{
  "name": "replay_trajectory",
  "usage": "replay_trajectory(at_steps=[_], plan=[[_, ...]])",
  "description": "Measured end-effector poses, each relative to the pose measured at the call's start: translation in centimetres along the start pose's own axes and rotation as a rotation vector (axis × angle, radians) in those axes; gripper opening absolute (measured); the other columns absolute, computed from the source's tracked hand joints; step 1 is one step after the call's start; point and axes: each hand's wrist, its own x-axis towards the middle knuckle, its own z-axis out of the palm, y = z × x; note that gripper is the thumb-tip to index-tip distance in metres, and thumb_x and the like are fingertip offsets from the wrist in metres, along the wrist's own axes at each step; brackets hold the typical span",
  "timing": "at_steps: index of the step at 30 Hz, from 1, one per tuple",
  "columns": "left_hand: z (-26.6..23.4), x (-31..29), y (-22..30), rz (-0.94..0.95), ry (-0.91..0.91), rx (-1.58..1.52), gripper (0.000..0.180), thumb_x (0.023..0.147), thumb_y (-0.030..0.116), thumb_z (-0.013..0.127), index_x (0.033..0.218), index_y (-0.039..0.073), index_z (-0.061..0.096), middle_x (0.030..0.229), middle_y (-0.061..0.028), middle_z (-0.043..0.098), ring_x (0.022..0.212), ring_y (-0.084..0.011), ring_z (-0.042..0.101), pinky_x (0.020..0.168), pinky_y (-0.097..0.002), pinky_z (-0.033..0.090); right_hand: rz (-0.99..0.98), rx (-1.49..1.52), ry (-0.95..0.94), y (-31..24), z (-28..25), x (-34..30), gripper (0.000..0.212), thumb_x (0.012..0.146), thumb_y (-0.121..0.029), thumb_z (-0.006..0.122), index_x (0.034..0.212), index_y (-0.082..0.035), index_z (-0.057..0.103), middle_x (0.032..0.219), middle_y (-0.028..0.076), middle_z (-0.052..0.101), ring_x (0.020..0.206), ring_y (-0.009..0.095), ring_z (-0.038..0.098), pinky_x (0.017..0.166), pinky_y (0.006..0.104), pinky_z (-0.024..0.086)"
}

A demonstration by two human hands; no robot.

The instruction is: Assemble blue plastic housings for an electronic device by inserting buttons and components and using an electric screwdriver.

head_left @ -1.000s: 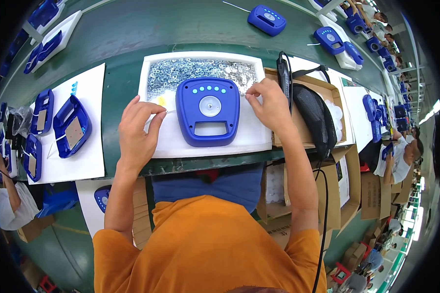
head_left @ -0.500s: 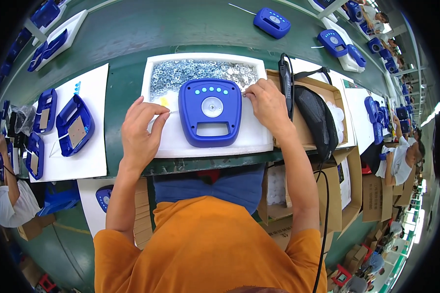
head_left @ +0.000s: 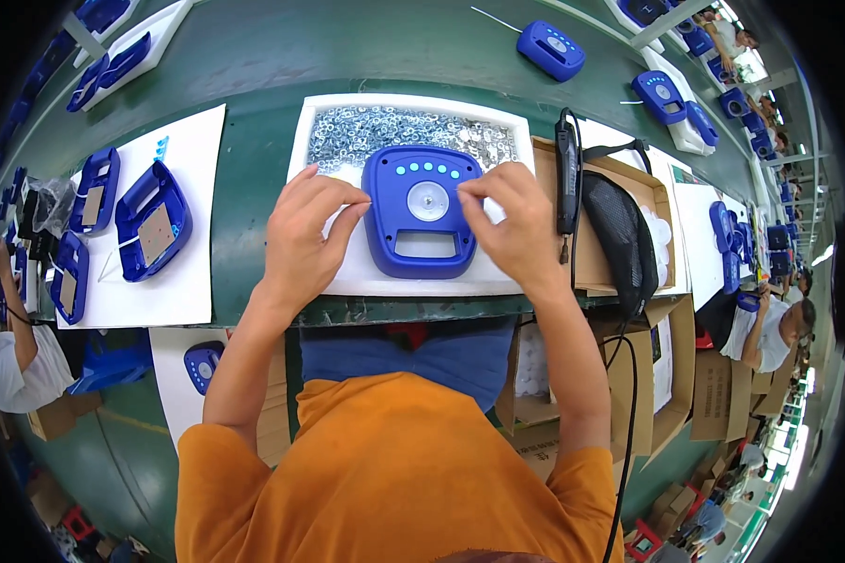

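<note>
A blue plastic housing (head_left: pixel 391 208), with a handle slot, a round clear disc and a row of light-blue dots, lies face up across the front of a white foam tray (head_left: pixel 349 283). Behind it, the tray holds many small metal washers or nuts (head_left: pixel 376 129). At the housing's left edge, my left hand (head_left: pixel 310 230) has thumb and forefinger pinched together. Over its right side, close to the disc, my right hand (head_left: pixel 512 220) is pinched too. Whatever either pinch holds is too small or hidden to make out.
A black corded electric screwdriver (head_left: pixel 568 174) stands right of the tray, beside a cardboard box (head_left: pixel 603 263) with a black mesh pouch (head_left: pixel 620 239). Open blue housings (head_left: pixel 152 225) lie on a white board at left. Another blue unit (head_left: pixel 551 52) sits beyond. Co-workers sit at both sides.
My right hand has moved from the tray beside the housing to over its right part. My left hand has come in closer to the left edge. The whole view has shifted slightly.
</note>
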Motion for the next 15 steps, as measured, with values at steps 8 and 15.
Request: replay_trajectory(at_steps=[8, 15], plan=[[1.3, 1.3, 0.2, 0.019, -0.015, -0.065, 0.008, 0.099, 0.001, 0.083, 0.105, 0.005, 0.081, 0.101, -0.0079, 0.083, 0.099, -0.0302, 0.080, 0.122, -0.0564, 0.053, -0.233, -0.210, -0.069, -1.0, 2.2, 0.0, 0.013, 0.086, -0.006, 0.087, 0.095, -0.008, 0.077, 0.092, 0.003, 0.064, 0.086, 0.024, 0.067, 0.069, 0.0380, 0.059], [2.1, 2.6, 0.1, 0.060, -0.064, -0.089, 0.006, 0.099, 0.002, 0.082, 0.104, 0.006, 0.080, 0.100, -0.0087, 0.082, 0.098, -0.0312, 0.079, 0.121, -0.0561, 0.054, -0.366, -0.241, -0.136, -0.6, 1.8, 0.1, 0.016, 0.083, -0.009, 0.079, 0.099, -0.007, 0.079, 0.092, 0.003, 0.064, 0.088, 0.022, 0.067, 0.069, 0.0351, 0.059]])
